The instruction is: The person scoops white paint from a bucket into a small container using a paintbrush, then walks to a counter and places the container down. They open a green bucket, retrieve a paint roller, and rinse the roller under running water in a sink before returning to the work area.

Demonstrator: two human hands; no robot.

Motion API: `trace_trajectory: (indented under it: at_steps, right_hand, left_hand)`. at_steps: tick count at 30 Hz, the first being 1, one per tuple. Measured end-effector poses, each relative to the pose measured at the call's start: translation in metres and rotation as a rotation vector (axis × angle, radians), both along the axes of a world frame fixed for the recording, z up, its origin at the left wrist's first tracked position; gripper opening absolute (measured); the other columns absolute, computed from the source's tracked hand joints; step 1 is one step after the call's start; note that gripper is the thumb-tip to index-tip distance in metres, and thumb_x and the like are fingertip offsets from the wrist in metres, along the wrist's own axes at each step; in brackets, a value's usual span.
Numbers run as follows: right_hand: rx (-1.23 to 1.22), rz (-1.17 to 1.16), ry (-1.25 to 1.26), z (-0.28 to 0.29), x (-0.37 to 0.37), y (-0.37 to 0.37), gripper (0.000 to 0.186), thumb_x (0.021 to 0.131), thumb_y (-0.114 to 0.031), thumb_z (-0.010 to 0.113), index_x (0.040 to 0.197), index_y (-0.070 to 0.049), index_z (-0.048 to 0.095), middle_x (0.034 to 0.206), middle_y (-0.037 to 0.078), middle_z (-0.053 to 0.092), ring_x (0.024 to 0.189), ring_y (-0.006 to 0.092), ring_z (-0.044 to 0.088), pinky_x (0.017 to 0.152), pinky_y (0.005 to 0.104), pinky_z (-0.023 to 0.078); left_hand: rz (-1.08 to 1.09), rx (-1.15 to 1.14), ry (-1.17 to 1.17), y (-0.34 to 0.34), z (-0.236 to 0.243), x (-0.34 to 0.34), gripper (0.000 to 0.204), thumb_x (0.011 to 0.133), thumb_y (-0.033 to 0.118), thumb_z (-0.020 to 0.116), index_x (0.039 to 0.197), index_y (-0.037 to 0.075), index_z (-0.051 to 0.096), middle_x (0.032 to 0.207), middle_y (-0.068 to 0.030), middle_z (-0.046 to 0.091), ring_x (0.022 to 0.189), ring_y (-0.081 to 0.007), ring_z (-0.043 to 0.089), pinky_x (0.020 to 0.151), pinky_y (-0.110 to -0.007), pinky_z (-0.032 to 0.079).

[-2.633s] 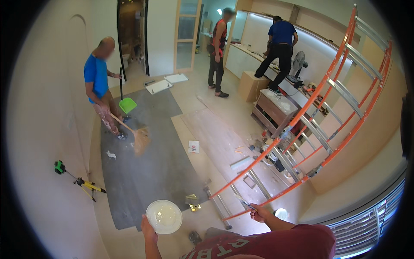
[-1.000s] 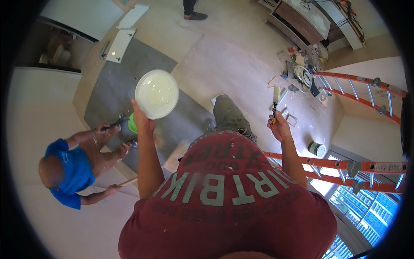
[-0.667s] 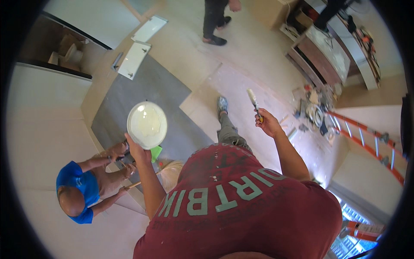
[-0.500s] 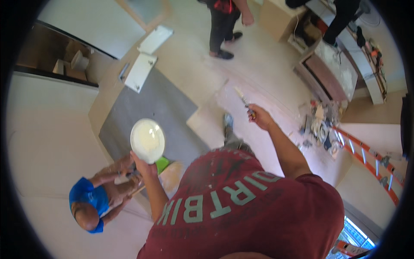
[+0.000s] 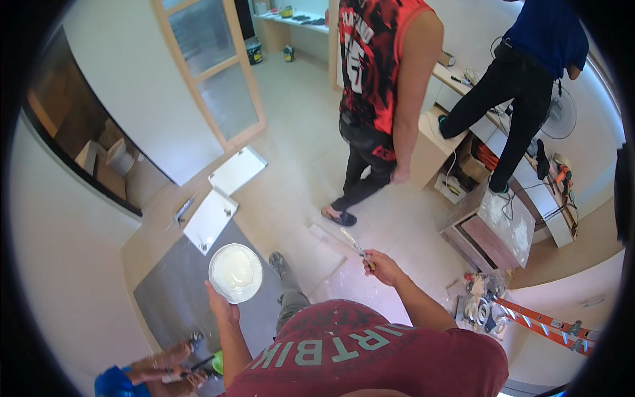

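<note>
My left hand (image 5: 222,301) grips a round white tub (image 5: 254,281) with white paint (image 5: 236,270) in it, held out at the lower middle. My right hand (image 5: 382,266) is closed on a slim paintbrush (image 5: 362,252), its white-coated tip pointing up and left. The two hands are well apart, to either side of my maroon shirt (image 5: 374,357). My left shoe (image 5: 278,264) shows on the floor between tub and brush.
Co-workers: one in red and black (image 5: 380,73) ahead, one in dark blue (image 5: 529,33) stepping on furniture, one in blue (image 5: 112,382) lower left with a green dustpan (image 5: 217,362). White panels (image 5: 236,170), an open glazed door (image 5: 208,106), a dusty cabinet (image 5: 493,225) and an orange ladder (image 5: 549,329) stand about.
The view has tilted up toward the far room. My hands still hold tub and brush, now lower in view. The worker in red shows nearer; the sweeping worker has slid toward the bottom edge.
</note>
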State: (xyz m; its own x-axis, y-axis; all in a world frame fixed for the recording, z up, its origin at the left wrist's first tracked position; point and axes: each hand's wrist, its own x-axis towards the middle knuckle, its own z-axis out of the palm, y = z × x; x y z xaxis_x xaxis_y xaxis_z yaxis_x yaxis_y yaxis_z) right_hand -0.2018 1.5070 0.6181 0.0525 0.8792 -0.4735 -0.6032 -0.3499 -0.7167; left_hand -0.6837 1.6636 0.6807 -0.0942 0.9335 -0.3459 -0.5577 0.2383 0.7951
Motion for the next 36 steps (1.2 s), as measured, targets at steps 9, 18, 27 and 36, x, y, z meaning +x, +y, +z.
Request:
trace_trajectory:
  at_steps: [9,18,27,36]
  right_hand:
    - [-0.141,-0.285,0.107,0.024,-0.004,0.133,0.030,0.097,-0.016,0.059,0.125,-0.006,0.055,0.089,0.003,0.057,0.078,0.0157,0.057,0.073,0.0321,0.051]
    - [0.023,-0.229,0.150,0.045,0.019,0.392,0.032,0.102,-0.022,0.056,0.129,-0.006,0.054,0.094,0.003,0.055,0.085,0.0149,0.056,0.076,0.0313,0.049]
    - [0.240,-0.103,0.212,0.033,0.145,0.773,0.034,0.104,-0.025,0.055,0.133,-0.006,0.055,0.097,0.003,0.060,0.090,0.0141,0.059,0.077,0.0315,0.050]
    - [0.308,-0.110,0.096,0.091,0.285,1.021,0.035,0.104,-0.024,0.057,0.133,-0.004,0.056,0.098,0.002,0.062,0.088,0.0135,0.059,0.078,0.0307,0.049]
  left_hand:
    - [-0.274,0.057,-0.031,0.311,0.023,0.090,0.060,0.111,0.045,0.033,0.146,-0.003,0.044,0.146,-0.0160,0.054,0.132,-0.0267,0.055,0.112,-0.040,0.043]
    - [-0.351,0.038,-0.027,0.564,0.038,0.177,0.062,0.111,0.046,0.033,0.145,-0.005,0.044,0.145,-0.0177,0.054,0.131,-0.0287,0.056,0.110,-0.040,0.045]
    - [-0.208,-0.041,0.020,0.747,0.019,0.273,0.060,0.111,0.045,0.030,0.148,0.000,0.043,0.149,-0.0161,0.052,0.134,-0.0292,0.053,0.114,-0.042,0.042]
    - [-0.228,-0.007,-0.035,0.965,0.024,0.399,0.057,0.112,0.044,0.030,0.144,0.001,0.048,0.143,-0.0157,0.057,0.130,-0.0278,0.056,0.112,-0.042,0.044]
